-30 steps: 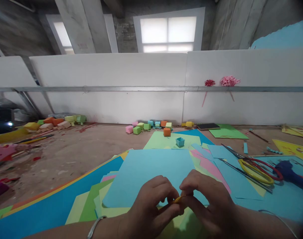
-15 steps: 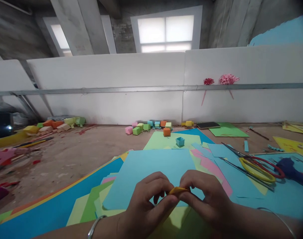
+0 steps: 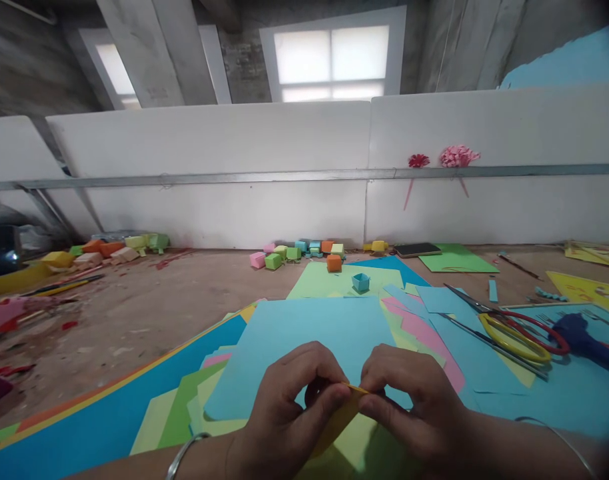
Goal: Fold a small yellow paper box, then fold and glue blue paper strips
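Between my two hands is a small piece of orange-yellow paper point(image 3: 340, 421), pinched along its upper edge. My left hand point(image 3: 299, 407) is closed, thumb and fingers gripping the paper's left part. At the right end of that edge, my right hand point(image 3: 414, 397) pinches it between thumb and fingertips. Much of the paper hangs down toward me, partly hidden behind the left thumb and palm. Beneath the hands lies a large light-blue sheet point(image 3: 314, 333) on a stack of coloured papers. Beyond it stands a small open blue paper box point(image 3: 360, 283).
Scissors with red and yellow handles point(image 3: 514, 337) lie on blue paper to the right, beside a dark blue object point(image 3: 584, 340). Small paper cubes, including an orange one point(image 3: 334, 263), stand near the white panel point(image 3: 234, 213). A dark flat device point(image 3: 417, 250) rests by a green sheet point(image 3: 459, 258).
The paper has been tilted, so its face now hangs below the pinched edge where earlier only a narrow folded strip showed. Both hands have shifted slightly; the view has moved a little.
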Tool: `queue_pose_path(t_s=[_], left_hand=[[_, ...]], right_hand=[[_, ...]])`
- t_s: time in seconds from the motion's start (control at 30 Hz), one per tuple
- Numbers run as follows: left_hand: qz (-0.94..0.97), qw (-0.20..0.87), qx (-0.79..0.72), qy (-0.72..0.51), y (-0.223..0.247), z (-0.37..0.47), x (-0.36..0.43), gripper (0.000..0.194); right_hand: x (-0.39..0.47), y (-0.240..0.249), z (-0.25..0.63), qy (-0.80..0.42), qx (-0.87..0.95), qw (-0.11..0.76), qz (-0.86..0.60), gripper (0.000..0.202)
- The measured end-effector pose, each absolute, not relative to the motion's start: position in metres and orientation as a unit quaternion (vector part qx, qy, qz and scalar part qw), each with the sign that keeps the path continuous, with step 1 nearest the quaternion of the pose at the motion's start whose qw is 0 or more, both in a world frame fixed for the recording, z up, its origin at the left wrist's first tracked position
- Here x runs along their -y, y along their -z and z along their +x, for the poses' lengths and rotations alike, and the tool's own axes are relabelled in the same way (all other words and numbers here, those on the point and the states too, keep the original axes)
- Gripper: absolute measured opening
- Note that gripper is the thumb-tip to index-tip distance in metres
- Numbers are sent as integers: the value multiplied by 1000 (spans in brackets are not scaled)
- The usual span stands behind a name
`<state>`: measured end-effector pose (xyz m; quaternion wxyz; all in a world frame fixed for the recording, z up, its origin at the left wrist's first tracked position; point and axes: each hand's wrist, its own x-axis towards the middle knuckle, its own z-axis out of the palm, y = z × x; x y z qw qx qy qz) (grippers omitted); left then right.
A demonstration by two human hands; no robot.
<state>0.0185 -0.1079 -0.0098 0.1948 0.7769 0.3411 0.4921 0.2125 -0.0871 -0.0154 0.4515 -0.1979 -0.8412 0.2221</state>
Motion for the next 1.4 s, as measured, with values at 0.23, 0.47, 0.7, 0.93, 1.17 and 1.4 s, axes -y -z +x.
queue_pose_path(t_s=[0.23,0.47,0.7,0.93,1.17,1.4], left_hand=[[736,281,-374,-490,9,18,106,32],[682,374,-406,-481,13,18,103,37],[701,410,-444,-380,7,23,103,28],[543,390,-493,-557,12,15,87,25],[362,634,-470,-496,23,22,75,39],[437,727,-297,-438,25,30,98,64]], right_hand=[[85,17,213,-233,828,462,-218,22],[84,14,213,-236,834,429,-255,17],[87,9,212,-229,860,373,-263,13],[66,6,215,-390,649,540,-367,18],[53,24,214,-377,645,562,-355,13],[67,24,211,201,860,458,-97,15]])
